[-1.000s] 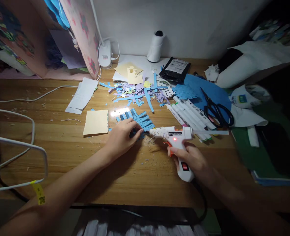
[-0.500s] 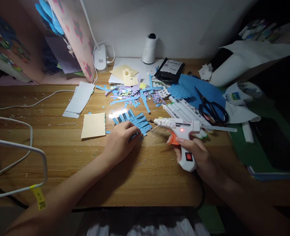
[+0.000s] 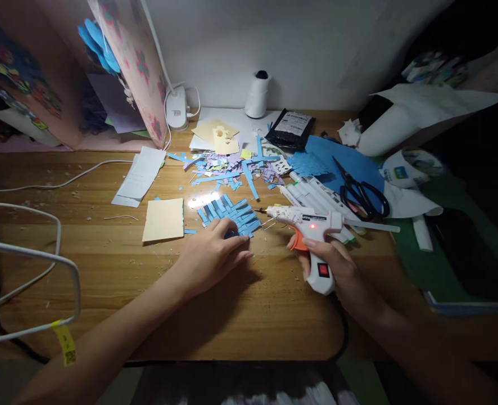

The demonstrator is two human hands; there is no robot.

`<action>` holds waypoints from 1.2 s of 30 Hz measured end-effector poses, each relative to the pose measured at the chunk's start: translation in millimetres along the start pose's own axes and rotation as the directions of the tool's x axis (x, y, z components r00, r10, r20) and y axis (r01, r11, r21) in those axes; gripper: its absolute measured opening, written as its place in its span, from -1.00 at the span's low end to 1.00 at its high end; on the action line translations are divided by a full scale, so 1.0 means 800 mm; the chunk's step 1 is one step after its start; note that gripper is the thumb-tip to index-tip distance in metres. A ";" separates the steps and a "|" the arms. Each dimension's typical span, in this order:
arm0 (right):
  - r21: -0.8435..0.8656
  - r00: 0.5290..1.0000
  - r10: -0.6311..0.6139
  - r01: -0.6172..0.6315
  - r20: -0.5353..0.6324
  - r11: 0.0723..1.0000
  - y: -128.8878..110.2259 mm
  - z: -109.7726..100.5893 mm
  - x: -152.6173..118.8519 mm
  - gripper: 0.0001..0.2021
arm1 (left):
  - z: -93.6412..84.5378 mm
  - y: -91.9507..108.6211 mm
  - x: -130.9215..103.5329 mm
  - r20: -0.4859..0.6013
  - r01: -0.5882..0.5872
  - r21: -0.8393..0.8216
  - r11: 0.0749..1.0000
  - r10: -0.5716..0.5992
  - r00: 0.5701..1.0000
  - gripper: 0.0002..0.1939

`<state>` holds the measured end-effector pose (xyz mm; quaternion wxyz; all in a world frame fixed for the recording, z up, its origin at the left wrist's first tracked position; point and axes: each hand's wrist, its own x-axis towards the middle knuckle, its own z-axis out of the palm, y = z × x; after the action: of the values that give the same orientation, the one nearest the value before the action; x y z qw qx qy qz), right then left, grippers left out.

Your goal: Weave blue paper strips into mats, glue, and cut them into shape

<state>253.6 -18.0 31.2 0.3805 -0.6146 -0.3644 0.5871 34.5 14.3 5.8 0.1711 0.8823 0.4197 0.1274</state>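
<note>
A white hot glue gun (image 3: 306,218) with an orange trigger and a glowing red light is gripped by its handle in my right hand (image 3: 337,261). Its nozzle points left, close to the right edge of a mat woven from blue paper strips (image 3: 243,212). Bent over the front edge of that woven mat, my left hand (image 3: 215,247) grips it, and the fingertips are partly hidden. Left of this hand lies a square of cream card (image 3: 163,219). A clear glue stick (image 3: 373,225) sticks out of the gun's back end.
Paper scraps (image 3: 227,163) lie heaped behind the mat. Scissors (image 3: 361,194) rest on blue paper at the right, beside white markers (image 3: 312,197). A thread cone (image 3: 257,95) stands by the wall. A white wire frame (image 3: 74,275) stands at the left.
My left hand's fingers have shifted slightly and straightened along the mat's front edge. The glue gun stays at nearly the same place beside the mat. The camera view has tilted slightly.
</note>
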 end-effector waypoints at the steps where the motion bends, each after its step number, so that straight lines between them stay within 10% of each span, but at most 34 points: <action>1: -0.007 1.000 0.007 -0.007 0.003 1.000 -0.001 0.001 0.000 -0.81 | 0.001 0.000 0.000 -0.009 -0.002 -0.008 1.000 0.001 1.000 -0.73; 7: -0.035 0.999 -0.032 0.032 0.010 0.999 -0.004 0.001 -0.003 -0.80 | -0.004 -0.017 0.004 -0.169 0.047 -0.149 0.988 -0.072 0.983 -0.81; 11: -0.007 0.997 -0.072 0.071 -0.024 0.997 -0.001 -0.001 -0.003 -0.79 | -0.018 -0.050 0.005 -0.375 0.383 -0.046 0.923 -0.371 0.849 -0.72; 21: 0.011 0.994 -0.112 0.113 -0.013 0.994 0.003 -0.001 0.000 -0.77 | -0.016 -0.062 0.005 -0.153 0.374 -0.324 0.869 -0.439 0.885 -0.84; 31: 0.020 0.982 -0.187 0.188 -0.043 0.982 0.012 -0.003 0.004 -0.73 | -0.029 -0.054 0.010 -0.011 0.277 -0.884 0.375 -0.610 0.792 -0.62; 36: 0.041 0.973 -0.215 0.219 -0.081 0.975 0.007 0.001 0.003 -0.74 | -0.039 -0.063 0.009 0.107 0.298 -0.843 0.448 -0.404 0.909 -0.63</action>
<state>253.3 -18.1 25.4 0.4711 -0.5834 -0.3999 0.5271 -7.6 55.8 13.7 0.5747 0.5729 0.4865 0.3237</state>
